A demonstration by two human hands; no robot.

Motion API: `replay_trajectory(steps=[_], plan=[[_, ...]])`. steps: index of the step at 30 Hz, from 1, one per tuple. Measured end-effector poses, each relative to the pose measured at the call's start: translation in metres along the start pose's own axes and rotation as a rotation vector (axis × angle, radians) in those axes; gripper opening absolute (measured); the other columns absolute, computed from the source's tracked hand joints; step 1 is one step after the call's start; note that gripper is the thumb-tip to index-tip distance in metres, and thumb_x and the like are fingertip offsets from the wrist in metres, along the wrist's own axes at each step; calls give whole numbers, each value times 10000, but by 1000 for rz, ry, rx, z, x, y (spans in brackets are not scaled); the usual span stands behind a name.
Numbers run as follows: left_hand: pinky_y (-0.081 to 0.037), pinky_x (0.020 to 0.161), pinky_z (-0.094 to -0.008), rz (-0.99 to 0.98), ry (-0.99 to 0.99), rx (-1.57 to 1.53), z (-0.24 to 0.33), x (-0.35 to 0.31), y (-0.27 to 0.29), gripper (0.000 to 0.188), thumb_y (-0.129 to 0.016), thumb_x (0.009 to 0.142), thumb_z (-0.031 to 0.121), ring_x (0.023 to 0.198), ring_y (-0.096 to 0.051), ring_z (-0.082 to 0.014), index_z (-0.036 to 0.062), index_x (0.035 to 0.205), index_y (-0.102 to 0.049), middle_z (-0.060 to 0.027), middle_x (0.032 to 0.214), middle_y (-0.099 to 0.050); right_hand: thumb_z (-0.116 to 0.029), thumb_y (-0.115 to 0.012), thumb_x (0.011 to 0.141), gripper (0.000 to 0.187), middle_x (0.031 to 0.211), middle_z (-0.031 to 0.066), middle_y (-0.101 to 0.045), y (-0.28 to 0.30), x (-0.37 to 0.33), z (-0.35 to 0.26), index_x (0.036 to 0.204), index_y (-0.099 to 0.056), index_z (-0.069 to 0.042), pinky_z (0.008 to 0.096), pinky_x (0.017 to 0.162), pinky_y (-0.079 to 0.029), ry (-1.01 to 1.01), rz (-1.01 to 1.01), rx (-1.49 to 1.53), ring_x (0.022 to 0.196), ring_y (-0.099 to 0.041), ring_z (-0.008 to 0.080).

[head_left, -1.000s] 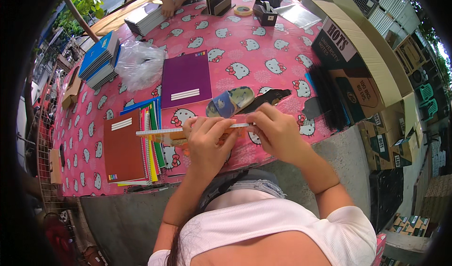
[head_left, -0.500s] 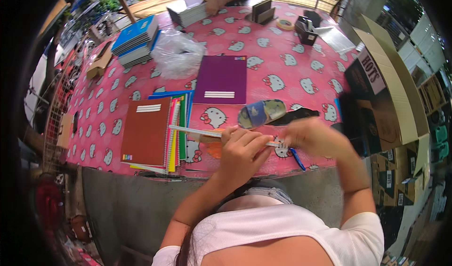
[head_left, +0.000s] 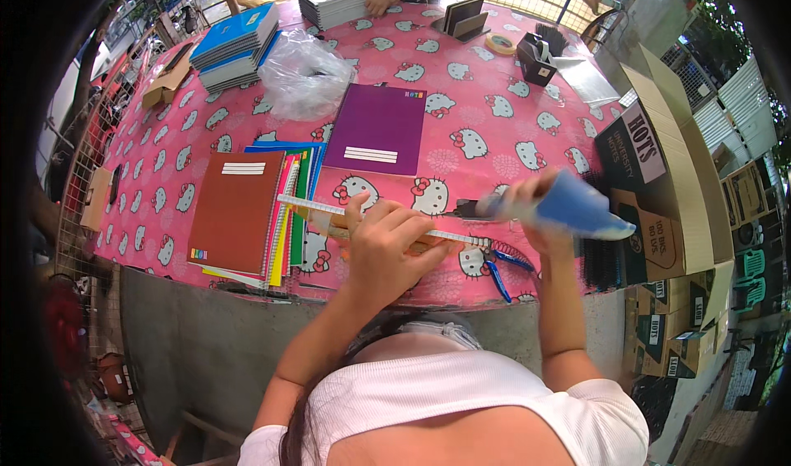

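The left hand [head_left: 386, 248] lies curled over a long white spiral binding coil [head_left: 461, 237] at the pink table's [head_left: 494, 112] near edge, hiding its middle, while the right hand [head_left: 535, 210] grips a motion-blurred blue sheet [head_left: 577, 209].

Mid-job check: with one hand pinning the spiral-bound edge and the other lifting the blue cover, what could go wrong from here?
The left hand alone pins the white spiral; it might slip while the right hand lifts the blue cover. The blue-handled pliers lie at the table's near edge and could be knocked off.
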State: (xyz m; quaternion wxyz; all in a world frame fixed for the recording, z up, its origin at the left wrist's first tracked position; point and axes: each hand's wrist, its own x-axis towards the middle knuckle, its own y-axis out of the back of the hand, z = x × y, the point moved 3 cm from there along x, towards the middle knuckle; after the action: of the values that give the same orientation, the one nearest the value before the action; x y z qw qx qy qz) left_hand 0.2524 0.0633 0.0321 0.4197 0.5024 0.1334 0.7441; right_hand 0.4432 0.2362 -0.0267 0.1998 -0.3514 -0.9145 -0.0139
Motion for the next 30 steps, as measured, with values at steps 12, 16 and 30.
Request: replay_trajectory(steps=[12,16,30], plan=[[-332,933,-450,-42,50,-95,-6,11,4,261,-821,602,216,749,-595,-209,96,786,-681,-33,753,-664,-111,-812,681,429,835,96,-639,-13,23,-16,1025,-573,-16,306,679,-515,-99,-127,-654,749,-611,128],[-312,970,-444,-31,53,-38,-9,11,18,288,-822,614,244,802,-605,-216,91,805,-671,-38,814,-664,-100,-798,709,410,930,104,-662,-23,26,-18,1066,-611,-27,319,705,-513,-131,-105,-449,779,-619,142],[-173,1023,-621,-68,149,199,-28,-1,44,325,-816,621,306,1090,-565,-197,131,862,-687,0,1055,-660,-66,-780,649,444,906,95,-685,-60,56,-5,1068,-636,-40,338,715,-526,-88,-173,-770,851,-655,204]])
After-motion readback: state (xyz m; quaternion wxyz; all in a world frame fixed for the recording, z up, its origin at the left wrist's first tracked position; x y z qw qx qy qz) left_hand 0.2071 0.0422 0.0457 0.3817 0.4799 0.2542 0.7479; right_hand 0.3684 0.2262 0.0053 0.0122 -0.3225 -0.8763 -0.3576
